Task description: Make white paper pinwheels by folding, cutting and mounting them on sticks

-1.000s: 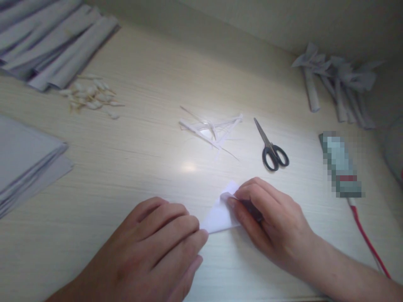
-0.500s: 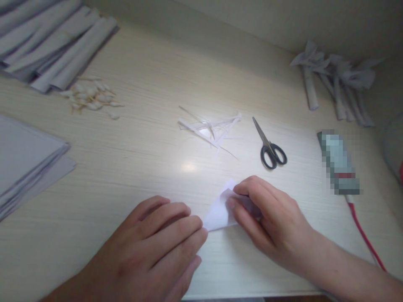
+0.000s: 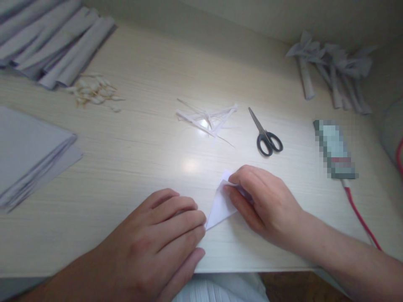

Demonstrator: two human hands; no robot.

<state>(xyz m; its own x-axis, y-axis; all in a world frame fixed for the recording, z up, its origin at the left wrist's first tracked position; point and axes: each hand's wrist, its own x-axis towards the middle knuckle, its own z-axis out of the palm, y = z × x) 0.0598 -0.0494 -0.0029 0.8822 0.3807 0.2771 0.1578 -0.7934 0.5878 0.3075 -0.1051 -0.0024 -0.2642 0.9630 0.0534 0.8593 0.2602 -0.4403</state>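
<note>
A small folded sheet of white paper (image 3: 219,209) lies near the front edge of the table. My right hand (image 3: 267,199) pinches its upper right part between thumb and fingers, and a flap there stands raised. This hand hides the right side of the sheet. At the sheet's lower left corner, my left hand (image 3: 166,239) rests on the table with its fingers stretched out side by side. Its fingertips touch or nearly touch that corner. Beyond the hands lie scissors (image 3: 266,136) with black handles, closed, and a loose heap of thin paper strips (image 3: 206,119).
Paper tubes (image 3: 85,52) are piled at the back left, beside a heap of small white-tipped pieces (image 3: 94,90). A paper stack (image 3: 34,151) lies at the left. Tubes with ruffled paper tops (image 3: 336,71) stand back right. A blurred phone (image 3: 335,149) has a red cable (image 3: 362,218).
The view has tipped downward, so the table edge and my lap now show. My right hand keeps its pinch, and the paper's flap is lifted slightly more. My left hand stays at the corner.
</note>
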